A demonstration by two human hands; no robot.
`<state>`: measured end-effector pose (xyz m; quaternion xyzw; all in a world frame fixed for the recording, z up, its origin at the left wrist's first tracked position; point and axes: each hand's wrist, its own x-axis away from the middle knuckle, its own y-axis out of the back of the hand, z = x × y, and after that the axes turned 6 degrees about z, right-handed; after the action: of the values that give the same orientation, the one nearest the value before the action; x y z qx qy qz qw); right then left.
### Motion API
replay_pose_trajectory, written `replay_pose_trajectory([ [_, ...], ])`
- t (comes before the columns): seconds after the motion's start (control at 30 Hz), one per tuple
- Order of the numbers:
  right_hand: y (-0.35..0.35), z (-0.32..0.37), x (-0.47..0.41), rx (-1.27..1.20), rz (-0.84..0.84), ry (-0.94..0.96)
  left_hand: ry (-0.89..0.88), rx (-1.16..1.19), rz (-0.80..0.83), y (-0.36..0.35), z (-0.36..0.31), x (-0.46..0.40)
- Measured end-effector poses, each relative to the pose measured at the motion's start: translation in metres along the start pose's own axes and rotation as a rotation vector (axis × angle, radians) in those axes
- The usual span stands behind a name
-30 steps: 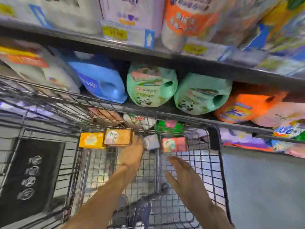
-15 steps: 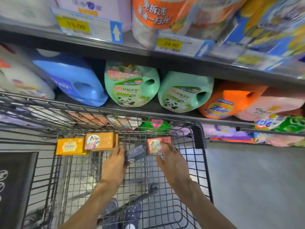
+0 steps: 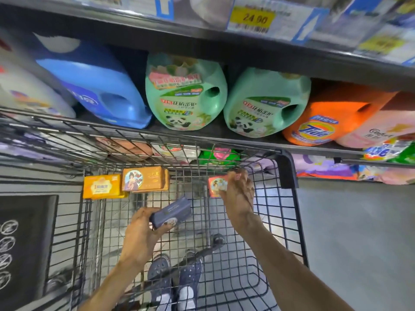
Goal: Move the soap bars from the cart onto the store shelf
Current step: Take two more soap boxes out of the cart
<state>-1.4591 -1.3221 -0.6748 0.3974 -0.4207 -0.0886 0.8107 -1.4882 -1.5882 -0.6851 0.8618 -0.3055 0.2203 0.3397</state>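
Head view: left hand (image 3: 140, 235) grips grey-blue soap box (image 3: 171, 212) above cart (image 3: 289, 171) basket, fingers curled round it. Right hand (image 3: 238, 192) pinches red soap box (image 3: 215, 186) against cart's far wall. Yellow soap box (image 3: 101, 186) and orange soap box (image 3: 143, 178) wait at far wall, left. Risk: red box, held only by fingertips, could snag wire mesh on lift and drop; shelf (image 3: 247, 133) ahead crowded with detergent jugs (image 3: 186, 93).
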Motion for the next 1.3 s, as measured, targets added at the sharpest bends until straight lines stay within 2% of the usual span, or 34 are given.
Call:
replay_pose_trajectory([
  [0.07,-0.002,-0.003,0.003,0.009,-0.026,-0.035,0.008,-0.007,0.007,0.002,0.000,0.002],
  [0.17,-0.016,-0.002,0.010,-0.022,0.068,-0.054,0.050,0.045,0.002,0.005,0.001,0.004],
  [0.3,-0.024,-0.005,0.015,-0.075,0.016,-0.035,0.095,0.076,-0.029,0.010,-0.004,0.005],
  [0.47,-0.022,-0.012,0.017,-0.195,0.033,-0.022,0.070,0.090,0.000,0.019,0.000,0.009],
  [0.67,-0.009,-0.016,0.023,-0.270,0.103,-0.088,0.038,0.232,0.031,0.022,0.016,0.017],
  [0.77,-0.004,-0.020,0.033,-0.385,0.068,-0.025,0.039,0.319,0.040,0.022,0.023,0.019],
  [0.87,-0.003,-0.023,0.046,-0.493,0.112,0.054,0.022,0.341,0.044,0.025,0.021,0.026],
  [1.13,0.016,-0.039,0.081,-0.628,0.106,0.084,0.052,0.491,0.084,0.052,0.009,0.046],
  [1.3,0.069,-0.031,0.119,-0.728,0.077,0.156,-0.096,0.383,0.078,0.088,-0.041,0.067],
])
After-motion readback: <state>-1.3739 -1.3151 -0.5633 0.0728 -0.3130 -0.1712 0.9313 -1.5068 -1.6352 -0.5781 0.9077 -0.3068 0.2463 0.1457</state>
